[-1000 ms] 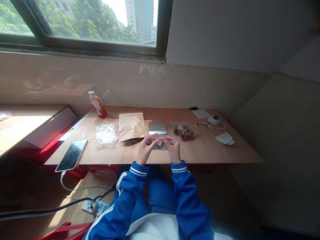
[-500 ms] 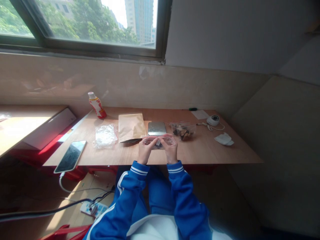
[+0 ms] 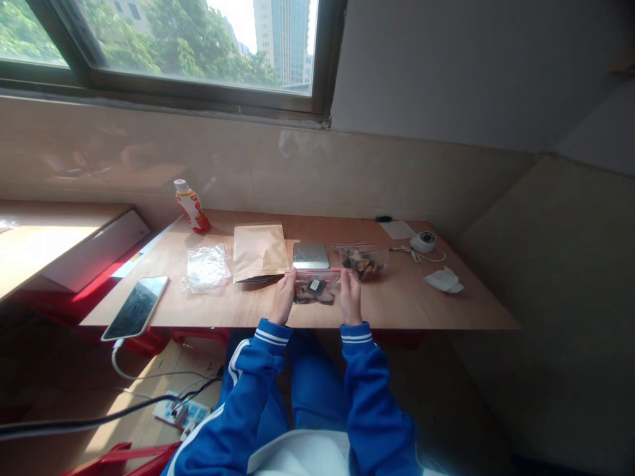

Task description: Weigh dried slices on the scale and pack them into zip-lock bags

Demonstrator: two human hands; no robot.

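A clear zip bag (image 3: 317, 291) with a red seal strip hangs between my hands near the table's front edge. Dark pieces and a small packet with a white label show inside it. My left hand (image 3: 284, 296) pinches its upper left corner, and my right hand (image 3: 350, 294) pinches the upper right one. Just beyond the bag lies a flat silver scale (image 3: 310, 256). To the right of the scale is another clear zip bag (image 3: 364, 262) filled with brown and dark dried pieces. A kraft paper pouch (image 3: 260, 251) lies to the left.
Clear plastic bags (image 3: 207, 268) lie left of the pouch, with a drink bottle (image 3: 191, 206) behind. A charging phone (image 3: 136, 308) overhangs the table's left edge. On the right are a white camera-like device (image 3: 423, 242) with a cable, a crumpled tissue (image 3: 444, 280) and a paper sheet (image 3: 397, 229).
My hands have moved apart from the middle of the zip bag's top to its two corners. The bag now hangs stretched flat, its contents showing more.
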